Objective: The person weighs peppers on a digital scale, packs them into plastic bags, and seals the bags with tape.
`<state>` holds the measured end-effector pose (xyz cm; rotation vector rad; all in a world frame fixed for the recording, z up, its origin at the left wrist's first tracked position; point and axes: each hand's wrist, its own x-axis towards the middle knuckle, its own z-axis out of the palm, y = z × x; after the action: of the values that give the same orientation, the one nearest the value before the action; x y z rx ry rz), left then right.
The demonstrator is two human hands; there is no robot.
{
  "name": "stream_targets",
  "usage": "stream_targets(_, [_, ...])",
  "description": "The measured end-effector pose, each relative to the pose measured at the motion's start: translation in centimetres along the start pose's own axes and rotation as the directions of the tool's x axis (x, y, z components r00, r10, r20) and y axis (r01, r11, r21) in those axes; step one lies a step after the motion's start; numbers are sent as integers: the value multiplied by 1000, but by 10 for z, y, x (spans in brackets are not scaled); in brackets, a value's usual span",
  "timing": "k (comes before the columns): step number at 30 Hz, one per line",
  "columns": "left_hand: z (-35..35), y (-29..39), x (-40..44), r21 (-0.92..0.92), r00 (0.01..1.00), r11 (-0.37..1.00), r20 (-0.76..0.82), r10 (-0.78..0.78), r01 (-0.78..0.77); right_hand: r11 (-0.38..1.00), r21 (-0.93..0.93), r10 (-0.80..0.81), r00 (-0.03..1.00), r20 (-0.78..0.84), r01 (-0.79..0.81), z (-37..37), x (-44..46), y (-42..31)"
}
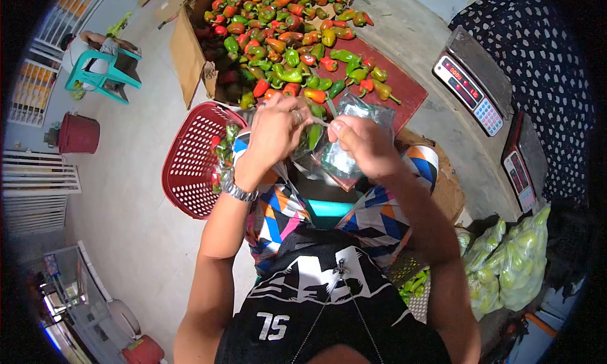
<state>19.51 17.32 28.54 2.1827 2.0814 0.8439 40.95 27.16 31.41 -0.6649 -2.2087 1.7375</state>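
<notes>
My left hand point(278, 127), with a ring and a metal watch on its wrist, is closed on one side of a clear plastic bag point(310, 141) with green peppers in it. Opposite it, my right hand point(363, 142) is a fist gripping a stretched end of the same bag. The plastic is pulled taut between both hands over my lap. Beneath and beside my right hand lies a pile of clear plastic bags point(338, 163). To the left stands a red perforated basket point(190, 165) with bagged red and green peppers point(222, 152).
A big cardboard box point(185, 60) and red board point(404, 92) hold many peppers point(278, 44). Two digital scales point(468, 89) point(520, 174) stand at right. Bags of light green produce point(521, 263) sit lower right. A person sits on a teal chair point(95, 63) at upper left.
</notes>
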Motion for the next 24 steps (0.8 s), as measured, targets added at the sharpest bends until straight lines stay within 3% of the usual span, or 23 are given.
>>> stream_targets(1, [-1,1,7,29,1000,1000,-7,0,0,972,227,75,996,-45,-63,12,-7,2])
stream_targets(3, [1,10,25,81,1000,997,-22,3,-2,757,638,244,966,-79,-139,43,-20,17])
stream_targets(4, [9,10,31,124,999,992,-30,39,-35,627,776,215,972,-95,-63,57,-25,27])
stream_targets(7, [22,35,57,7,992,999,-119,-45,47,357,925,142,971,-194,133,82,-28,37])
stream_targets(8, [23,48,68,-91,978,977,-58,-198,193,257,955,95,979,-180,151,88,-26,41])
stream_targets(9, [31,51,76,-344,986,933,-85,-146,109,154,974,48,984,-173,164,91,-26,46])
stream_targets(11, [26,80,84,-693,969,685,85,-231,224,2,992,-87,989,-122,123,86,-23,58])
stream_targets(12, [24,85,84,-846,965,464,221,-142,262,-63,995,-173,981,-92,82,80,-23,68])
stream_targets(13, [21,84,81,-895,963,366,270,-6,254,-125,992,-260,963,-64,32,73,-22,78])
stream_targets(14, [15,78,74,-929,944,263,301,134,259,-36,999,-369,929,1,-15,63,-22,89])
stream_targets(15, [10,71,68,-947,909,159,313,274,278,-75,991,-504,862,56,-108,57,-20,94])
stream_targets(16, [9,65,63,-943,879,136,332,343,303,197,979,-275,956,104,-49,46,-26,85])
stream_targets(17, [6,57,61,-927,874,174,371,315,331,458,887,-27,997,76,-56,30,-38,75])
stream_targets(19, [-1,38,55,-887,858,244,449,252,392,652,740,154,984,85,-166,5,-43,94])
stream_targets(21, [14,14,49,-710,844,503,532,-74,492,788,608,137,990,-21,-96,-18,-41,95])
stream_targets(23, [26,19,56,-505,938,831,342,-55,233,849,527,207,949,-240,-52,3,-38,70])
stream_targets(24, [31,38,62,-444,959,856,217,-184,265,879,476,226,910,-348,-36,19,-34,56])
